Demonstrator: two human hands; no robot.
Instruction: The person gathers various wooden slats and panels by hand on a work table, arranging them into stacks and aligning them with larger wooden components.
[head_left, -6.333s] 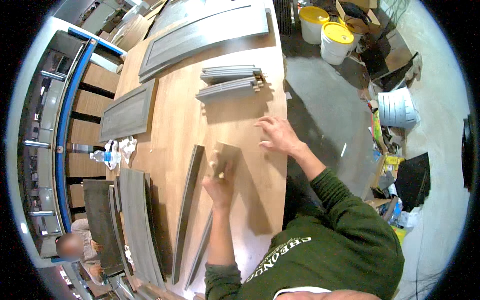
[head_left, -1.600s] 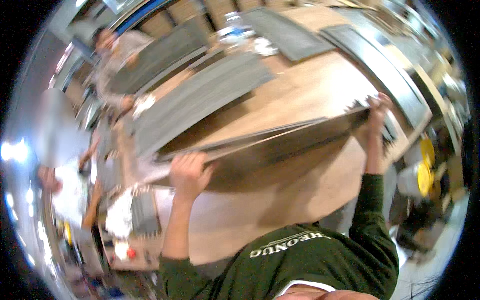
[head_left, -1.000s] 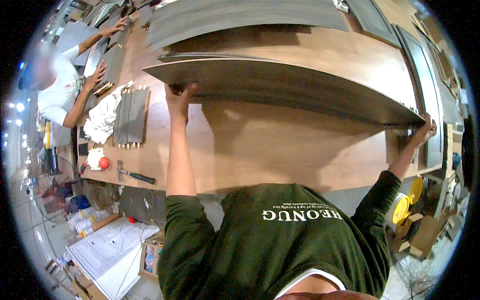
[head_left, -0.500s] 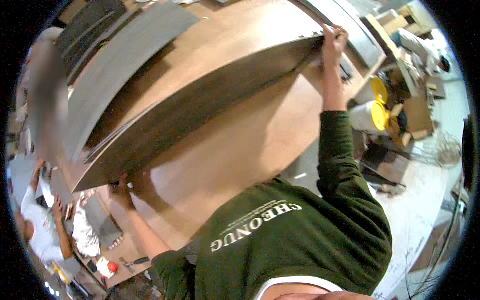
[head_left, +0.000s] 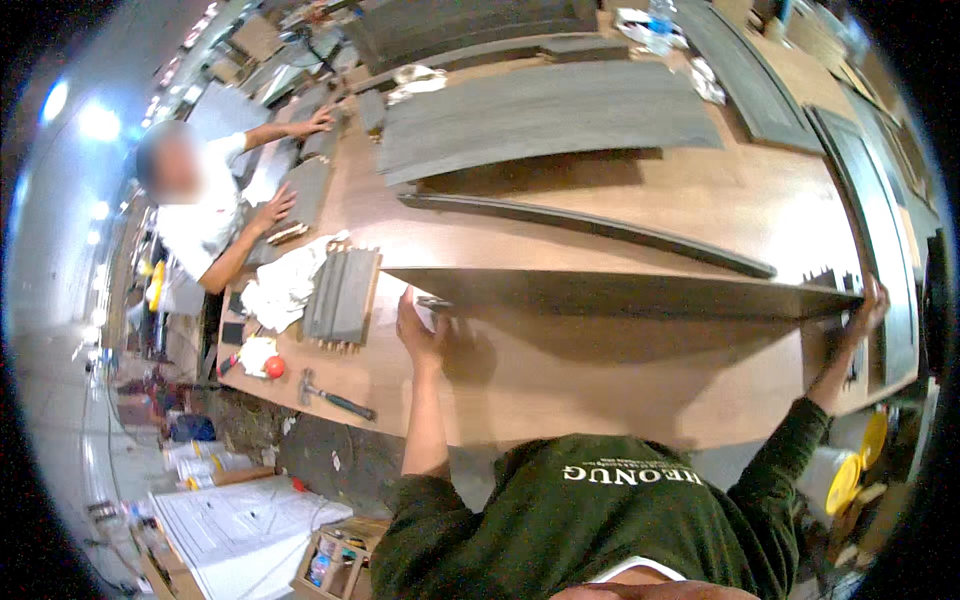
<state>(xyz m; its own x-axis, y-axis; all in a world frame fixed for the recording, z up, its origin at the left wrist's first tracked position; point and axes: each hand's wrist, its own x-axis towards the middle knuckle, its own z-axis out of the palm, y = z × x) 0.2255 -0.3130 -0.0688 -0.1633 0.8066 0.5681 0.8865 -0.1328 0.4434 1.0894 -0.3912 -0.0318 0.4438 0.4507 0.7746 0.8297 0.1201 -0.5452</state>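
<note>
I hold a long grey panel (head_left: 620, 293) lifted above the wooden workbench (head_left: 600, 380), seen nearly edge-on. My left hand (head_left: 420, 330) grips its left end from below. My right hand (head_left: 866, 308) grips its right end near the bench's right side. A narrow grey strip (head_left: 590, 228) lies on the bench just beyond the panel, and a wide grey board (head_left: 545, 115) lies farther back.
Another person (head_left: 195, 205) in a white shirt works at the bench's left end on grey pieces. A stack of short grey slats (head_left: 343, 295), a white rag (head_left: 280, 290), a hammer (head_left: 335, 400) and a red ball (head_left: 273, 367) lie at left. Grey door frames (head_left: 880, 200) line the right.
I picked up the long grey panel with both hands and swung it around. It now hangs level across the bench, my view having turned with it.
</note>
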